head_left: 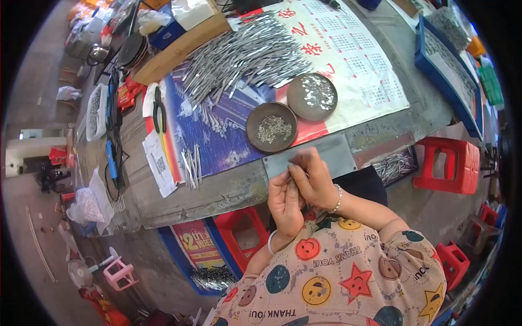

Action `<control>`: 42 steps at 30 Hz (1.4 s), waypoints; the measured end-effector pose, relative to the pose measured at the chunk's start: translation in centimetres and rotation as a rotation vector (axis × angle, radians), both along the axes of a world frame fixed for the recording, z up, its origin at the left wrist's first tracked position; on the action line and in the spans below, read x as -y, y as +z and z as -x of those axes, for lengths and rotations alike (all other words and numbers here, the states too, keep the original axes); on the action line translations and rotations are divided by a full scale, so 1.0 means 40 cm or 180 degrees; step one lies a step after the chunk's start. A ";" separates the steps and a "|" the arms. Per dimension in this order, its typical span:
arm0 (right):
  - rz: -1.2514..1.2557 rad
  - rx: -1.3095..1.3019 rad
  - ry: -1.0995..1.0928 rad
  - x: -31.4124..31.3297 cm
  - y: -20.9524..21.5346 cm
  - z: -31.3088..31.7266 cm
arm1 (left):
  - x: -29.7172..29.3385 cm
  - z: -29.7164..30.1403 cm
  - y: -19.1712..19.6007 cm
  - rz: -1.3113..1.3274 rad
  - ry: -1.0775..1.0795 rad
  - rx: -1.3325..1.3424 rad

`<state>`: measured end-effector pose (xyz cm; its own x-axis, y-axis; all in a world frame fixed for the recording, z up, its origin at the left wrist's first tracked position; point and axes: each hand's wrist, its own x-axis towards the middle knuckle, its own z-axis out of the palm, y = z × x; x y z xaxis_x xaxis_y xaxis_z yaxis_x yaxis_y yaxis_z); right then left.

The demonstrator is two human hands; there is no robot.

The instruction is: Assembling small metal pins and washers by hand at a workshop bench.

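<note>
My left hand (pixel 284 200) and my right hand (pixel 314 178) meet over the front edge of the workbench, pinching a thin metal piece (pixel 292 176) between their fingertips. They hover just in front of a flat grey metal plate (pixel 326 153). Behind the plate stand two round brown dishes: the nearer dish (pixel 271 126) holds small silvery parts, the farther dish (pixel 312 96) holds shiny flat bits. A big heap of thin metal strips (pixel 244 57) lies further back. A few loose strips (pixel 191 165) rest to the left.
Black pliers (pixel 159 111) and a blue tool (pixel 111 160) lie at the bench's left. Blue trays of metal parts (pixel 448 65) stand at the right. Red plastic stools (pixel 448 163) sit beside and under the bench, and a blue bin of strips (pixel 209 277) sits on the floor.
</note>
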<state>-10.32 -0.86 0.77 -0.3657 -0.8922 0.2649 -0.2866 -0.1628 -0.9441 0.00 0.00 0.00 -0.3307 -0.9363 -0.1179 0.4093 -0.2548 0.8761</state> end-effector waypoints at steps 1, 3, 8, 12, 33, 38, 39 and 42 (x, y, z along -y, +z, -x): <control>-0.0259 0.0436 -0.0115 0.014 0.021 0.001 | 0.003 -0.006 0.008 -0.0021 -0.0103 -0.0087; -0.0719 0.1506 0.0720 0.001 0.036 0.089 | -0.035 0.044 0.029 -0.0245 -0.0045 -0.0327; -0.0683 0.1124 0.0989 -0.031 0.048 0.103 | 0.017 0.041 0.048 -0.0144 -0.0229 -0.0267; -0.0841 0.1593 0.0841 -0.020 0.045 0.105 | 0.037 0.014 0.060 -0.0465 -0.0913 -0.0308; 0.0183 -0.1348 0.0141 -0.008 0.004 0.034 | 0.003 0.003 0.001 0.0304 -0.0002 0.0296; -0.0716 -0.0069 0.0364 -0.015 0.001 0.039 | 0.006 -0.011 -0.013 -0.0349 -0.0440 -0.0405; -0.1095 0.0637 0.0583 -0.010 0.012 0.057 | 0.006 -0.001 0.003 -0.0398 -0.0423 -0.0313; -0.0993 0.1193 0.0881 -0.001 0.051 0.088 | 0.023 -0.025 0.037 -0.1060 -0.1071 -0.1056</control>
